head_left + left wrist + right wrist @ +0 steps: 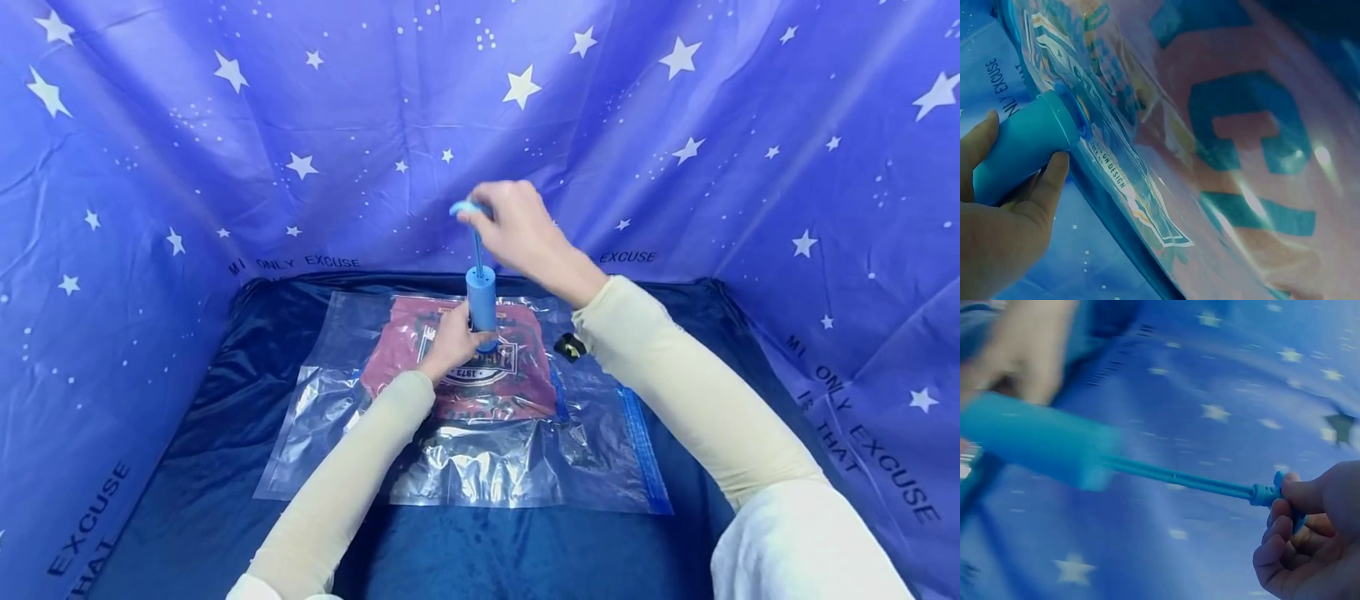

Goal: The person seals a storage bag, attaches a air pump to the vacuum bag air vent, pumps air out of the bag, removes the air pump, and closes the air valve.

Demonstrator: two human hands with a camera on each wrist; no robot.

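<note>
A blue hand pump (pixel 482 297) stands upright on a clear vacuum storage bag (pixel 487 462) that has a folded pink printed garment (pixel 397 333) inside. Low on the pump's barrel, my left hand (pixel 452 343) grips it with thumb and fingers around it. In the left wrist view the barrel's base (pixel 1060 119) meets a round blue valve on the film. Above, my right hand (pixel 517 221) holds the pump's T-shaped handle (pixel 467 208), its fingers curled over it. The rod (pixel 1179 480) is drawn well out of the barrel, as the right wrist view shows.
A small black object with a yellowish patch (pixel 570 347) lies on the bag's right part. Along the bag's right side runs a blue zip strip (pixel 643 450). Dark blue velvety cloth (pixel 525 554) covers the table. Star-printed blue curtains (pixel 420 100) enclose the back and sides.
</note>
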